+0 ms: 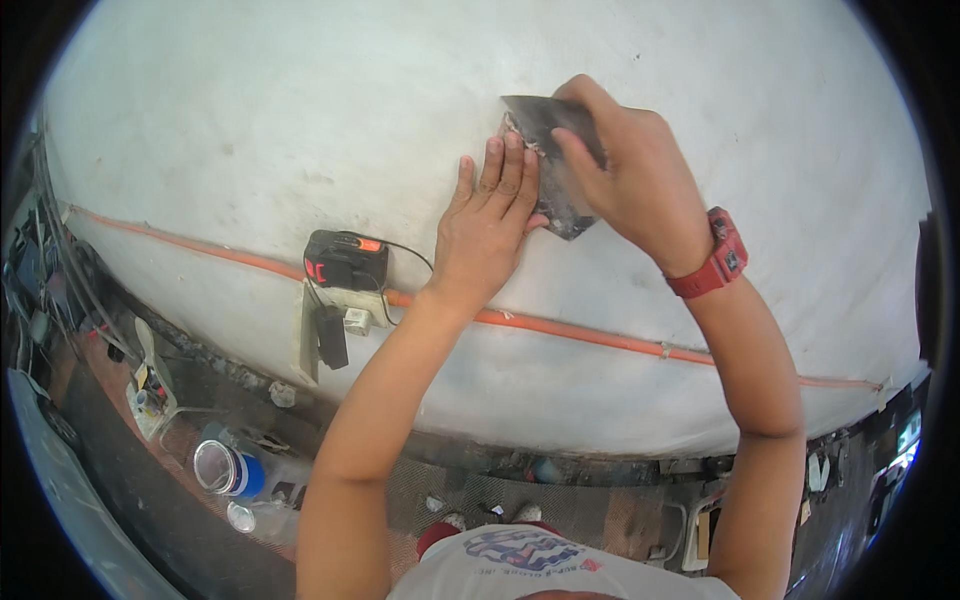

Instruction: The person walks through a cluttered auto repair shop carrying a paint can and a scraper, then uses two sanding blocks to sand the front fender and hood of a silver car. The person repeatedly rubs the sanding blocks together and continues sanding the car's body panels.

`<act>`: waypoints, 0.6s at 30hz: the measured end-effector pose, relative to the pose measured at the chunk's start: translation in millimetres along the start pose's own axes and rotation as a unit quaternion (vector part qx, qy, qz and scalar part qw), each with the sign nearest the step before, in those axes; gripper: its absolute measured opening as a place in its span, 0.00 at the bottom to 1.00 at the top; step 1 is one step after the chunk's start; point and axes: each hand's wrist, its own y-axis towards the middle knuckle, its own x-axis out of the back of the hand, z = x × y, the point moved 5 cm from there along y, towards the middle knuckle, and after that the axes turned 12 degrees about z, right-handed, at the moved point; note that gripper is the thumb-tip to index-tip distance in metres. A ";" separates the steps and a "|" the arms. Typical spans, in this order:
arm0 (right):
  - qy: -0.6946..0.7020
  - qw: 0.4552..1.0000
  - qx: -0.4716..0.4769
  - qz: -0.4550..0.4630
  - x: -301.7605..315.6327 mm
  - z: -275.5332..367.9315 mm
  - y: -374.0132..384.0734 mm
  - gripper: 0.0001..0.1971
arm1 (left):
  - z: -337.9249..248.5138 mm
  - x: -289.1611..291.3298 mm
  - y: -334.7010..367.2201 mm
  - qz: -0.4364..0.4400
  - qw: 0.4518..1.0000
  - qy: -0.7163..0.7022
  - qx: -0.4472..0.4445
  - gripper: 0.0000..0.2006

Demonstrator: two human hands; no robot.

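Observation:
A dark, flat metal scraper plate stands tilted in front of the white wall, with pale, crumbly paste along its left edge and grey smears lower down. My right hand is closed on its upper right side, thumb across the face and fingers mostly behind it. Against the plate's left edge, my left hand lies with fingers stretched upward and close to the paste. Its thumb shows beside the plate's lower left edge. Whether the dark surface is one plate or two overlapping ones, I cannot tell.
An orange pipe runs along the wall below my hands. Near my left forearm, a black boxy device with cords sits on a pale wall box. Lower left are a white chair and a blue-and-white tub.

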 end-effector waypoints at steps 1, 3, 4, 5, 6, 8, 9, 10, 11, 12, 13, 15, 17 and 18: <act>-0.019 0.999 0.029 0.001 0.1 3.8 7.0 0.11 | -0.5 -1.0 0.9 0.000 1.000 0.000 -0.004 0.40; -0.055 0.995 0.083 0.005 -1.5 10.5 27.4 0.11 | -0.7 -2.4 0.6 0.004 1.000 0.007 -0.003 0.39; -0.053 0.995 0.083 0.016 0.0 7.4 26.7 0.11 | 1.8 -2.5 0.0 0.008 1.000 0.014 0.002 0.39; -0.052 0.995 0.084 0.027 2.1 3.5 24.1 0.12 | 1.7 -3.2 -1.2 0.012 1.000 0.021 0.007 0.39; -0.054 0.994 0.093 0.036 3.9 3.8 27.6 0.12 | 3.7 -1.3 -1.7 0.010 1.000 0.019 0.000 0.38; -0.035 0.997 0.062 0.042 6.6 5.8 20.7 0.12 | 7.2 2.6 -3.6 0.006 1.000 0.014 -0.012 0.37; -0.026 0.998 0.041 0.048 7.5 5.1 15.2 0.12 | 5.8 2.1 -3.0 0.004 1.000 0.012 -0.012 0.37; -0.034 0.997 0.050 0.049 4.6 7.3 19.1 0.12 | 4.7 1.7 -1.9 0.002 1.000 0.011 -0.012 0.37; -0.041 0.996 0.058 0.051 -0.9 10.7 28.0 0.12 | 3.6 1.1 -0.4 0.000 1.000 0.009 -0.013 0.37; -0.044 0.996 0.063 0.053 -5.7 10.9 31.3 0.12 | 3.6 0.8 -1.4 -0.003 1.000 0.010 -0.004 0.37; -0.062 0.995 0.057 0.059 -7.7 6.9 31.1 0.12 | 5.5 1.1 -1.8 -0.007 1.000 0.011 0.004 0.37; -0.061 0.995 0.058 0.049 -8.7 3.2 23.3 0.12 | 4.3 -1.4 -9.1 -0.043 0.998 0.016 0.034 0.37; -0.058 0.996 0.057 0.042 0.1 6.0 23.9 0.12 | 7.9 -6.0 -21.9 -0.115 0.990 0.035 0.077 0.36; -0.055 0.996 0.046 0.048 4.5 6.3 14.7 0.12 | 6.7 -6.6 -23.0 -0.112 0.990 0.023 0.082 0.35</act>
